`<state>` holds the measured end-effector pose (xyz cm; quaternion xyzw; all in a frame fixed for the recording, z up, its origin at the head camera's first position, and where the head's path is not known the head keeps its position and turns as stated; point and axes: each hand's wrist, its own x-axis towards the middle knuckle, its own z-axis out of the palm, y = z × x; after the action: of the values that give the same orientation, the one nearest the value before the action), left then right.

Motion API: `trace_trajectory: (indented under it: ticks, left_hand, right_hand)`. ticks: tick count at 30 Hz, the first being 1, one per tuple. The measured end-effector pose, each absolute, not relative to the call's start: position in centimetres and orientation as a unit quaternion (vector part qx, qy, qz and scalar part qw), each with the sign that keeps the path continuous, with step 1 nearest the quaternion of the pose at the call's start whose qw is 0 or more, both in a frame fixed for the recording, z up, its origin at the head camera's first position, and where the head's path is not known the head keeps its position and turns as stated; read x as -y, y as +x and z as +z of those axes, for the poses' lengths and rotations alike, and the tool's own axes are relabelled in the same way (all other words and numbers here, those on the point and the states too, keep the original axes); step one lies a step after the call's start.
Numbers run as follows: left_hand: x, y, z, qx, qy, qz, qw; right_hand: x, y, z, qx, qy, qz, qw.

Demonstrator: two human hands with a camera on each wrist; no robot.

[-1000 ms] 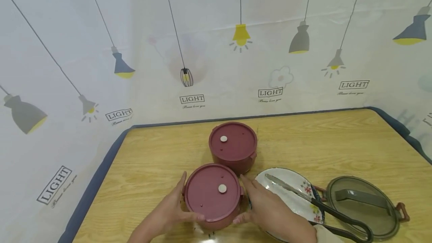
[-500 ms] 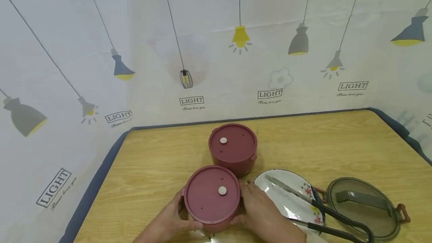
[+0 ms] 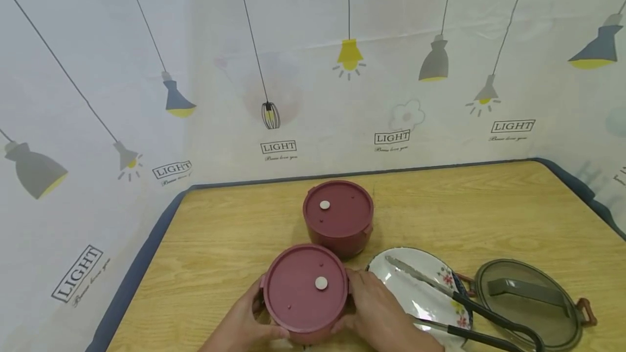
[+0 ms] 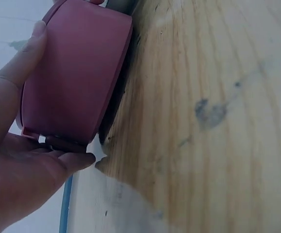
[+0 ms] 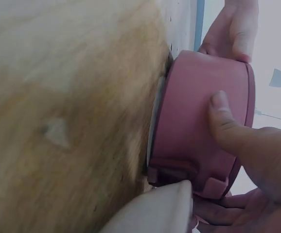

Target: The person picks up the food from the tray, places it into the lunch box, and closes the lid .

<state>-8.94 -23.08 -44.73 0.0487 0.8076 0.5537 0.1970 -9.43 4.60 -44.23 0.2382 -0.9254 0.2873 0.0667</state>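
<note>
A round maroon lidded pot (image 3: 303,297) with a white knob on its lid is between both hands at the near side of the table. My left hand (image 3: 239,316) grips its left side, thumb at the front and fingers around the side handle. From the right, my right hand (image 3: 379,308) grips it, thumb on the front wall (image 5: 194,107). In the wrist views a dark gap shows between the pot's base and the table, so it looks slightly raised. Just behind stands a similar maroon lidded pot (image 3: 339,213).
A white flower-patterned plate (image 3: 425,300) lies to the right, near the right hand. Black-handled tongs (image 3: 489,312) rest across it. Farther right is a pan with a dark glass lid (image 3: 528,316) and brown handles. A lamp-print sheet (image 3: 313,80) hangs behind the wooden table (image 3: 235,221).
Both hands have closed in on the front pot, fingers slipping around its side handles. The pot has shifted slightly toward me, away from the rear one.
</note>
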Motion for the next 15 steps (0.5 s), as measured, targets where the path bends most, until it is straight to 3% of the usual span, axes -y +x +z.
trace_trajectory:
  ticks: [4, 12, 15]
  left_hand:
    - [23.5, -8.4, -44.3, -0.788, 0.067, 0.579, 0.198]
    - [23.9, -8.3, -41.9, -0.792, 0.083, 0.574, 0.190]
    - [24.2, -8.7, -40.9, -0.790, 0.096, 0.576, 0.189]
  right_hand:
    - [-4.6, -9.1, -43.9, 0.923, 0.234, 0.298, 0.071]
    - [-4.4, -8.0, -41.5, 0.923, 0.169, 0.345, -0.011]
    - [-4.4, -7.8, -40.3, 0.920, 0.157, 0.358, -0.011]
